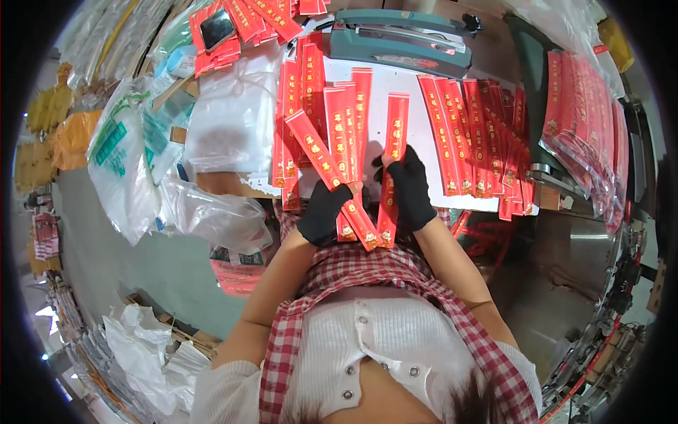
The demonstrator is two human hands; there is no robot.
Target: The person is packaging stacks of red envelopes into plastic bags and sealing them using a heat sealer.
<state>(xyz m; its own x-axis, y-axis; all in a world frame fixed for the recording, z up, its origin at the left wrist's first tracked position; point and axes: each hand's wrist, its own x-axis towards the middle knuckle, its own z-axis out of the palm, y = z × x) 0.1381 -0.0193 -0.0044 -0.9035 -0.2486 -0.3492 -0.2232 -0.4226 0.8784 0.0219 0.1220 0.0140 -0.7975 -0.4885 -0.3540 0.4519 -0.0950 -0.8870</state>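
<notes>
Both my hands wear black fingerless gloves. My left hand [326,213] is closed on a long red paper packet [311,141] with gold print, tilted so its top leans left. In my right hand [411,189] a second red packet [397,116] stands nearly upright, pinched between thumb and fingers. The lower ends of the two packets come close together in front of my checked apron [353,272]. Behind my left hand, several more red packets [339,116] lie overlapping on the white work surface [417,141]. Whether my left fingers also touch those is hidden.
At the back stands a grey-green bar sealer [395,53]. Loose red packets [452,134] fan out to the right, beside plastic-wrapped red packets [583,134]. Clear plastic bags [233,106] are stacked on the left. A phone [217,30] rests on red packets at the far left.
</notes>
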